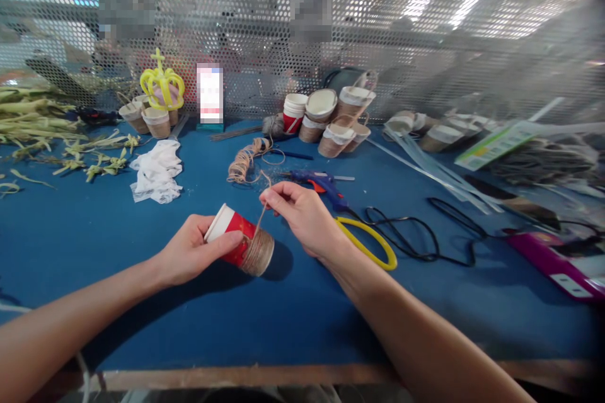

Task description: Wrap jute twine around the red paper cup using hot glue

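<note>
Red and white paper makes up the cup [240, 225], noted in the head view, the only one available. It lies tilted over the near middle of the table [227, 327], mouth toward the left, base toward the right. Whether it touches the surface I cannot tell from where I stand.

Left hand [191, 247]: closed around the cup at the mouth end, thumb along the side, its tip at the edge of the winding. Right hand [300, 211]: fingertips pinched on the twine [259, 255], a strand running from them down to the cup. Turns cover the base end; the red band above is partly bare.

Beyond the hands: a coil [243, 160] of twine, a glue gun [319, 177] and a yellow loop [371, 242] beside the right forearm. Wrapped cups [336, 137] stand farther back. Whether the pinched strand runs to the coil is unclear.

Assessment: sound winding calls for steady tension, each turn laid snug against the last, without overlap. The thumb should pin the leading edge; the grip should be firm but not crush the paper wall.
</note>
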Tool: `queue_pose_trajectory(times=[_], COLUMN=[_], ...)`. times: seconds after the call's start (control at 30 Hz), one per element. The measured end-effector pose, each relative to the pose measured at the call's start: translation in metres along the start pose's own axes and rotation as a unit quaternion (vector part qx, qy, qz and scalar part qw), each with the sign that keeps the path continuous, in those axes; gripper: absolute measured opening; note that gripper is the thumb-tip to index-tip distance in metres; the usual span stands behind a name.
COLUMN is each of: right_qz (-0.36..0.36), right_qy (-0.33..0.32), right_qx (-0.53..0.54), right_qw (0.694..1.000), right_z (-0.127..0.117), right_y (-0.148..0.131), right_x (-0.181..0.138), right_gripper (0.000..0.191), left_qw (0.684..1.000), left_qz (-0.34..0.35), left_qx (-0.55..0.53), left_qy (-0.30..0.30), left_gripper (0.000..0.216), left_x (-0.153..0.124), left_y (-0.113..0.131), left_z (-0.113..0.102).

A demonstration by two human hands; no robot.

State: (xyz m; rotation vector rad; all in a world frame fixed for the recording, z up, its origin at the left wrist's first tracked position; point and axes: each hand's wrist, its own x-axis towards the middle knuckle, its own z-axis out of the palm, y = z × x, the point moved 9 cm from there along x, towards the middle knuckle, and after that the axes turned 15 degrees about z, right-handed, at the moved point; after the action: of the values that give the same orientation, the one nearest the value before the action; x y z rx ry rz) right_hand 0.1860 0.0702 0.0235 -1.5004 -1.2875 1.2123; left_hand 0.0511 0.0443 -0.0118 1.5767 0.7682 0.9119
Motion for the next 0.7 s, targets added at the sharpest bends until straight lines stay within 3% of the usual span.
queue_pose_trajectory(times=[0.23,0.7], right_qz=[-0.005,0.012], right_qy=[-0.008,-0.046], right_qx=[-0.037,-0.058], right_qw=[0.999,0.997], right_z=[0.004,0.017], right_y=[0.002,0.011], right_x=[-0.001,-0.003], right_gripper=[0.015,0.018], left_qw=[0.999,0.969], left_qz=[0.037,0.196], left_qx=[0.035,0.144], left_qy=[-0.011,-0.041], left_gripper=[0.029,0.035], left_x=[-0.001,-0.003], left_y=[0.010,0.039], left_z=[0.000,0.003])
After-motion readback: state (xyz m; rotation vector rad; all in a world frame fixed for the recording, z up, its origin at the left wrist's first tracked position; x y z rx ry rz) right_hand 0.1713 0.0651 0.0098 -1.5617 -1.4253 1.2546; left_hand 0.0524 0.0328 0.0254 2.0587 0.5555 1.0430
